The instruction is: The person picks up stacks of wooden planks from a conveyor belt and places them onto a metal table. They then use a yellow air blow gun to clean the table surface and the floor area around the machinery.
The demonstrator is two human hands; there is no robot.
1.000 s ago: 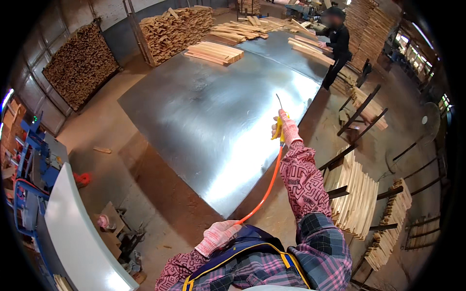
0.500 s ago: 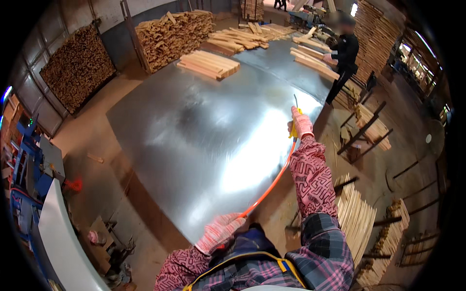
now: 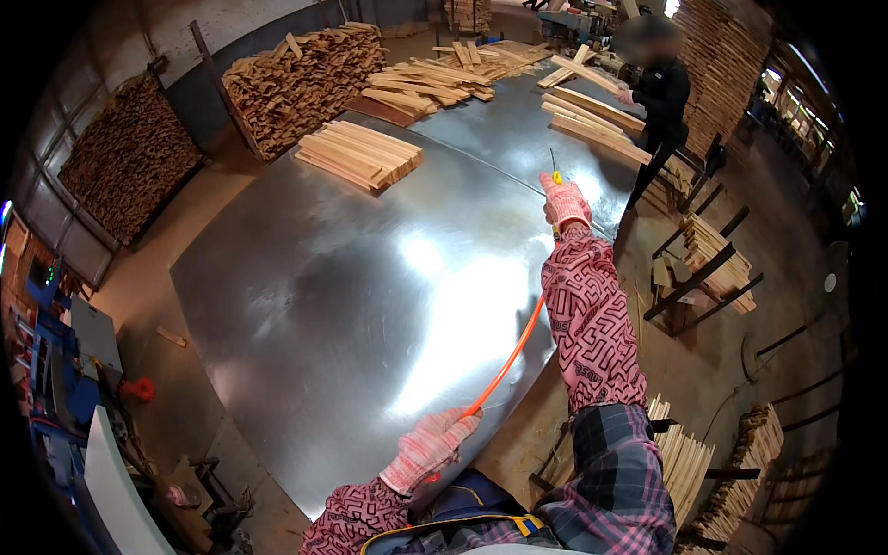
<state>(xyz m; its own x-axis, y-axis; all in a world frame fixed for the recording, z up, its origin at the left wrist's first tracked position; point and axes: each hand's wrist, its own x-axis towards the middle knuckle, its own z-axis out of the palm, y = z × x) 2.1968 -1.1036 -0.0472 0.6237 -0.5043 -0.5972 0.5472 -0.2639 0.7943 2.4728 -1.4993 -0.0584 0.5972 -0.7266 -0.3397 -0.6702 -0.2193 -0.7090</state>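
- Left hand, pink-white knit glove, low over table's near end: fingers curled round orange hose, closed on it.
- Hose bows up from left hand over the sheet metal, passes behind right sleeve, pink with black maze print; its upper end is hidden there.
- Wood strips stacked on a rack, right of the plaid upper arm.
- Right hand, same glove type, arm stretched far forward over table's right side: fist closed round yellow tool; only its yellow top and thin dark nozzle show, nozzle pointing up and away. Grip details under the glove: can't tell.
- Metal-topped table, shiny, bright glare mid-surface, under both hands.
- Neat stack of pale strips on table, left of right hand, well apart from it.
- Long boards at far right of table; co-worker in black beside them, gloved hand at a board.
- Looser board pile farther back.
- Big wood stack beyond table, left.
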